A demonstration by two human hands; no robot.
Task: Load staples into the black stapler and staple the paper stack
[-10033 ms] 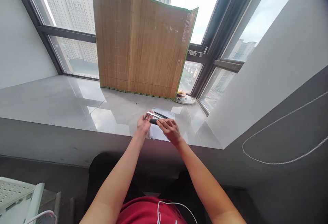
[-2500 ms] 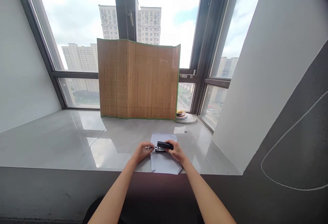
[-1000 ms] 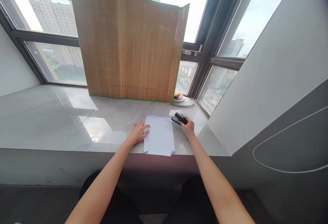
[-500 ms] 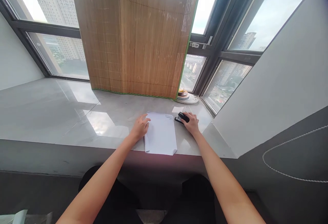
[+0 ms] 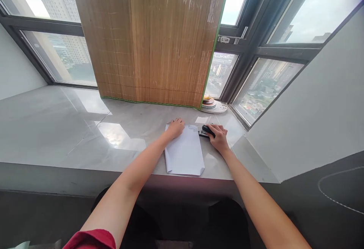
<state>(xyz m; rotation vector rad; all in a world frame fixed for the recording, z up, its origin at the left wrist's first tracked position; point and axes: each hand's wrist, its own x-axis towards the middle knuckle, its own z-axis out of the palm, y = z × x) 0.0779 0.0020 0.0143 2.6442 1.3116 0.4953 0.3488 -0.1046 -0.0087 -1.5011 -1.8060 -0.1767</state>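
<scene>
A white paper (image 5: 184,154) lies on the pale, glossy sill, with small dark marks near its far right corner and its near corners bent. My left hand (image 5: 175,128) rests on its far left part, fingers laid over the paper near the top edge. Just right of the paper, my right hand (image 5: 219,137) is wrapped round a black stapler (image 5: 207,131). The stapler's front end is at the paper's right edge; whether the paper is inside its jaw I cannot tell.
Behind the paper hangs a brown bamboo blind (image 5: 159,51) with green edging, its foot on the sill (image 5: 71,135). Stacked plates (image 5: 212,104) stand in the far right corner by the window. A white wall (image 5: 298,108) slopes along the right side.
My left hand has moved from the paper's left edge to its far top part. The stapler in my right hand has turned, and its front end is nearer the paper's edge.
</scene>
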